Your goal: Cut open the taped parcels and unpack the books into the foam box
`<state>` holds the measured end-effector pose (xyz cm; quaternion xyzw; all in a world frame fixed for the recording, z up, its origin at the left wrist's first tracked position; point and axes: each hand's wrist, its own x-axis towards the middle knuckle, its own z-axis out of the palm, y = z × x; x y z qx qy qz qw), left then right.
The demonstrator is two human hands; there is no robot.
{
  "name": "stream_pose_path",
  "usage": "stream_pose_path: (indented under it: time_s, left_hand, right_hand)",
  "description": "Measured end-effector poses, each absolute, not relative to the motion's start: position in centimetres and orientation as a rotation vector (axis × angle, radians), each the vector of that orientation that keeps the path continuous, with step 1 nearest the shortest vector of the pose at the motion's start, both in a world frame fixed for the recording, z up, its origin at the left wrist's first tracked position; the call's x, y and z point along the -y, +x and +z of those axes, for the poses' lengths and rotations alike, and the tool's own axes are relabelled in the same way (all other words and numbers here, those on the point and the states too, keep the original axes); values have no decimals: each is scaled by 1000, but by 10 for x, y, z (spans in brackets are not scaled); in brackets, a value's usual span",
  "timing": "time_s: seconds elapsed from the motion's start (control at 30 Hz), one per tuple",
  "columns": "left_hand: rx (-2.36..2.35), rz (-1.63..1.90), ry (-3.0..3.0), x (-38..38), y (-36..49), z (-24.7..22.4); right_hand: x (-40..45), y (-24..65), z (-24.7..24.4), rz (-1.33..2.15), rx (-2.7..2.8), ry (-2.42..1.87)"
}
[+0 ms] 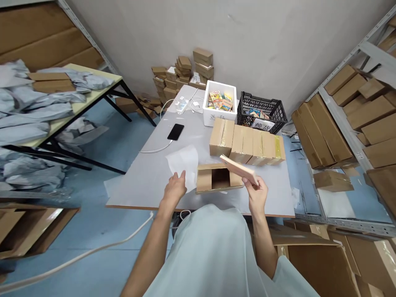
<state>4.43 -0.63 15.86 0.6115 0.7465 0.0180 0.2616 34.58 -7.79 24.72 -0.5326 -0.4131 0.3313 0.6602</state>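
Note:
My right hand (258,193) grips a thin book (239,168) by its near end, thumb on top, and holds it tilted over the right side of an open cardboard box (204,181). The box's flaps are spread and its dark inside shows in part. Left of the box, my left hand (175,189) reaches over the near edge of a white sheet (185,163) with fingers stretched out. It holds nothing that I can see; whether it touches the sheet I cannot tell.
Taped cardboard boxes (243,142) stand in a row at the back right. Behind them are a white foam bin (213,116) and a black crate (275,119) with colourful booklets. A phone (175,132) lies on the table (148,173). Shelves of boxes flank the right.

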Motion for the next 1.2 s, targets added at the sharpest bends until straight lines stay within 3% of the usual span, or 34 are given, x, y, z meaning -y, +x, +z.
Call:
stream_pose_path:
  time_s: [0.1,0.17,0.27,0.5,0.67,0.8,0.9,1.0,1.2]
  left_hand:
    - [-1780,759,1597,16,65,201]
    - [-1375,970,1361,26,87,231]
    - [-1022,1034,1010,39,117,266]
    - [-1049,1085,719,45,135,283]
    - [-1118,1108,838,40,132,273]
    - [-1232,1285,973,37,126,264]
    - [-1156,1190,1078,36,121,263]
    - [-1128,1156,1099,39,125,266]
    - [-1308,1476,1562,48,170,280]
  right_hand:
    - [79,340,245,489,1167,-1063]
    - [79,338,242,349,1336,-1007]
    - [80,337,237,221,1587,-947]
    - [77,339,225,121,1790,-895]
    - [76,334,227,341,1600,-1007]
    - [66,335,244,712,1079,-1266]
    - [52,340,259,970,858,-1254]
    - [31,341,266,1053,816,-1203]
    - [-11,311,264,1120,900,-1171]
